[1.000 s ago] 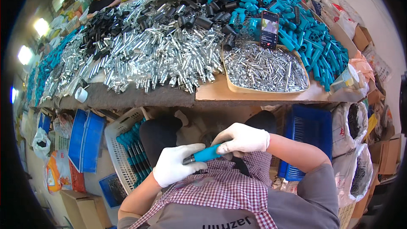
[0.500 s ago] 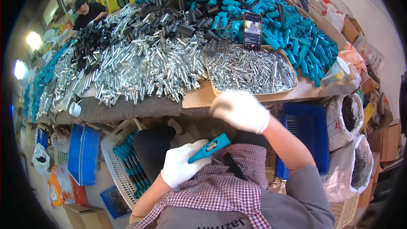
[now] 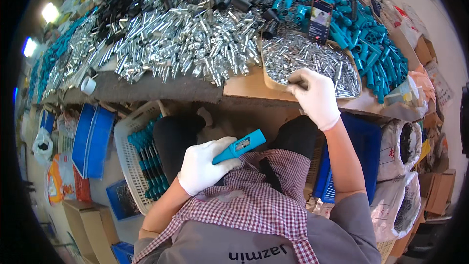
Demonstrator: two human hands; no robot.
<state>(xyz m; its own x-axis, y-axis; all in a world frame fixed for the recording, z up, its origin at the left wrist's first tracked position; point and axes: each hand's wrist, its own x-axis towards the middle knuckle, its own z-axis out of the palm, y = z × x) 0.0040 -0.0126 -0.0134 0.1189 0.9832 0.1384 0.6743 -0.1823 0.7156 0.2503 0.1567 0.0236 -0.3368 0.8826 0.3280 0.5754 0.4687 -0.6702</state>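
Note:
My left hand point(image 3: 201, 165), in a white glove, is closed around a teal plastic handle-like sleeve point(image 3: 250, 141) above my lap. A slot in the sleeve's side shows a metal piece inside, and its wider end points up and to the right. At the near edge of a shallow cream tray point(image 3: 273, 84) is my gloved right hand point(image 3: 320, 101). Its fingers are bent with thumb and forefinger together; whatever they pinch is too small to make out. Small silvery metal pins point(image 3: 305, 58) fill the tray.
A phone point(image 3: 320, 22) leans at the tray's back. Heaped metal tubes point(image 3: 195, 44) lie to the left, teal plastic parts point(image 3: 373, 58) to the right. Below the table edge are a white basket point(image 3: 128, 154) of teal-and-black pieces, blue bins point(image 3: 93, 139) and sacks point(image 3: 395, 200).
My right hand has moved right and slightly upward to the tray's front edge, its fingers now bent together. My left hand still holds the teal sleeve. The whole view has shifted, tilting downward.

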